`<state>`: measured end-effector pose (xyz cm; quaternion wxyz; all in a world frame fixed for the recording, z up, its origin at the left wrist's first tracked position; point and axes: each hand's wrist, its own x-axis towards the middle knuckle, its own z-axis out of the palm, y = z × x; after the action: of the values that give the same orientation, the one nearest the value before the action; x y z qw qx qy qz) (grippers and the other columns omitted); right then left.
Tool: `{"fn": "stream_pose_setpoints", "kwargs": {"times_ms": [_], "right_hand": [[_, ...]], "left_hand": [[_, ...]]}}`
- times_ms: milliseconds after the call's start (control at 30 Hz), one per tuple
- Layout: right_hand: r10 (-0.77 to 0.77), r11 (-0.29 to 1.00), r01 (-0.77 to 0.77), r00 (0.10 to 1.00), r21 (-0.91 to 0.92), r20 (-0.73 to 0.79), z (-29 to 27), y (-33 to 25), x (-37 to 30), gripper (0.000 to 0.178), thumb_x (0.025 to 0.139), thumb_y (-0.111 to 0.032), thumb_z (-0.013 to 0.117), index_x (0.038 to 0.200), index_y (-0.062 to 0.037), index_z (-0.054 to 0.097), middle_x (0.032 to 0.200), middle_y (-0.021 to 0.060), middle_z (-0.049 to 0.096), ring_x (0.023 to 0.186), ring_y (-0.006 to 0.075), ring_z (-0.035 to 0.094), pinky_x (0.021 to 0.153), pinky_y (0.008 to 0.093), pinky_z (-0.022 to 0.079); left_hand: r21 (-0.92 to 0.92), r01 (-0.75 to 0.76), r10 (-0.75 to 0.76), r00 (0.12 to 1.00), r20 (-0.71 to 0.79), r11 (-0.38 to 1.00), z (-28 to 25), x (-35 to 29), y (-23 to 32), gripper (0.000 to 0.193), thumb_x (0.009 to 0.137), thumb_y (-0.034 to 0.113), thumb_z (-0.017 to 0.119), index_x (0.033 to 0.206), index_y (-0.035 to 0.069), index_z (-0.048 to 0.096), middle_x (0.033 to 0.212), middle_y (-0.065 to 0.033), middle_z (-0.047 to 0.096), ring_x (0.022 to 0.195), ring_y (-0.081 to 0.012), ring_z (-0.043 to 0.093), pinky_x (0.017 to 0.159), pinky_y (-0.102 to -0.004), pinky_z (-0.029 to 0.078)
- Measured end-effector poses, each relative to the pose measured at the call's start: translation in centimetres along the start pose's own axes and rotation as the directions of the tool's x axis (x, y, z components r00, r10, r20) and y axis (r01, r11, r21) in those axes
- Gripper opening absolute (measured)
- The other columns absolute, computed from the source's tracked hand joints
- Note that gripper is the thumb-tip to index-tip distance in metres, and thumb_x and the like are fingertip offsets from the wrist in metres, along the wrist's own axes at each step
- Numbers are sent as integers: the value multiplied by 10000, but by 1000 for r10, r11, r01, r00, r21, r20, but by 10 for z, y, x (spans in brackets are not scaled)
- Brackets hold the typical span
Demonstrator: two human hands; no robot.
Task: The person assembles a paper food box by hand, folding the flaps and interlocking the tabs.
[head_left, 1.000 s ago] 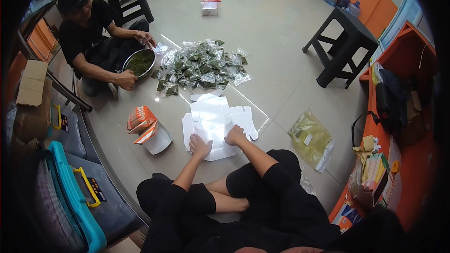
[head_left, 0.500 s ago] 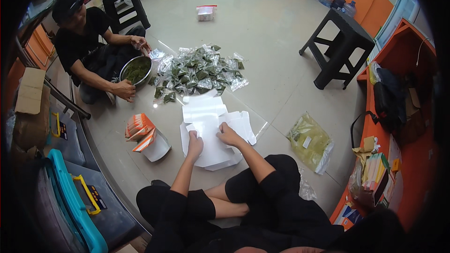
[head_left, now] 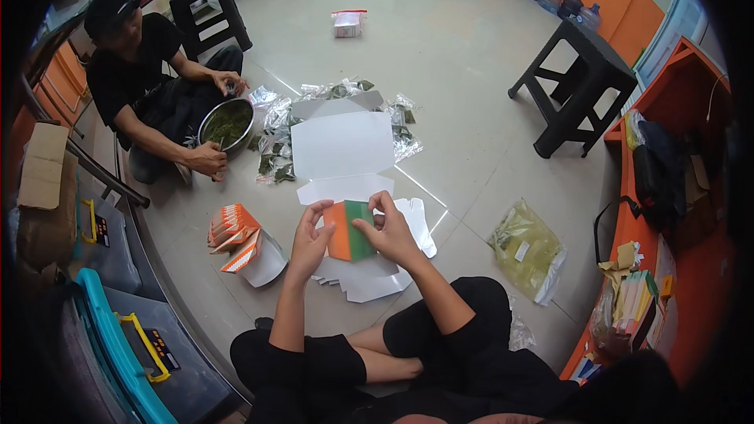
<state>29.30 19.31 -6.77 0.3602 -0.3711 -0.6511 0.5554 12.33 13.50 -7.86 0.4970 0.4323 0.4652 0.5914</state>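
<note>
I sit cross-legged on the floor. Both hands hold up one flat cardboard box blank (head_left: 343, 149), white inside with an orange and green panel near my fingers. My left hand (head_left: 311, 237) grips its lower left edge. My right hand (head_left: 388, 228) pinches the lower right of the coloured panel. Under my hands lies a stack of white box blanks (head_left: 369, 281). Beyond the raised blank is a heap of clear packets with green leaves (head_left: 275, 137), partly hidden by it.
A person in black sits at the left with a metal bowl of green leaves (head_left: 226, 122). Folded orange boxes (head_left: 236, 232) lie left of me. A black stool (head_left: 580, 82), a yellowish plastic bag (head_left: 528, 250), a small box (head_left: 347, 22) and crates (head_left: 118, 330) stand around.
Both hands have lifted one box blank off the stack and tilted it up, so its white inside now covers part of the packet heap. The view has shifted closer.
</note>
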Motion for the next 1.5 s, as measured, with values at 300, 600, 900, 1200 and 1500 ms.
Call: {"fn": "stream_pose_setpoints", "kwargs": {"times_ms": [300, 600, 900, 1200, 1500], "right_hand": [[-64, 975, 51, 997, -216, -54, -3, -6, 6, 195, 823, -59, 612, 850, -35, 421, 719, 69, 561, 450, 62, 472, 437, 254, 341], [-52, 909, 97, 991, -405, 121, -22, 10, 12, 41, 734, -12, 499, 718, -21, 537, 678, 156, 593, 629, 348, 572, 585, 374, 432], [-101, 791, 165, 985, -589, 140, -18, -23, 4, 213, 751, -209, 656, 672, -79, 507, 582, 114, 564, 577, 307, 569, 544, 396, 425], [-229, 513, 113, 973, -851, -9, -25, -56, -4, 220, 679, -206, 733, 721, -75, 560, 733, 85, 624, 766, 293, 607, 684, 376, 456], [-604, 659, 444, 793, -607, -75, -36, -69, 3, 297, 689, 45, 632, 924, -132, 675, 931, 86, 530, 909, 262, 502, 765, 351, 473]], "left_hand": [[467, 187, -90, 971, -222, 864, 16, -2, 10, 530, 833, 38, 598, 1299, 36, 345, 1265, -162, 438, 1090, -240, 521, 831, -315, 493], [936, -296, 316, 921, 227, 191, 38, -10, 0, 802, 680, 130, 713, 1377, 168, 316, 1415, -155, 221, 1340, -372, 193, 1109, -536, 160], [957, -268, 553, 784, 282, -107, 37, -6, -22, 689, 593, 367, 796, 1225, 312, 527, 1450, -144, 230, 1349, -380, 126, 1095, -537, 50], [946, -317, 608, 738, 293, -71, 35, -8, -20, 432, 576, 450, 788, 914, 224, 644, 1439, -119, 310, 1352, -355, 142, 1093, -500, 11], [979, -196, 578, 806, 126, 60, 21, -2, 13, 442, 619, 387, 757, 965, 142, 632, 1336, -70, 454, 1296, -266, 324, 1087, -467, 139]]}}
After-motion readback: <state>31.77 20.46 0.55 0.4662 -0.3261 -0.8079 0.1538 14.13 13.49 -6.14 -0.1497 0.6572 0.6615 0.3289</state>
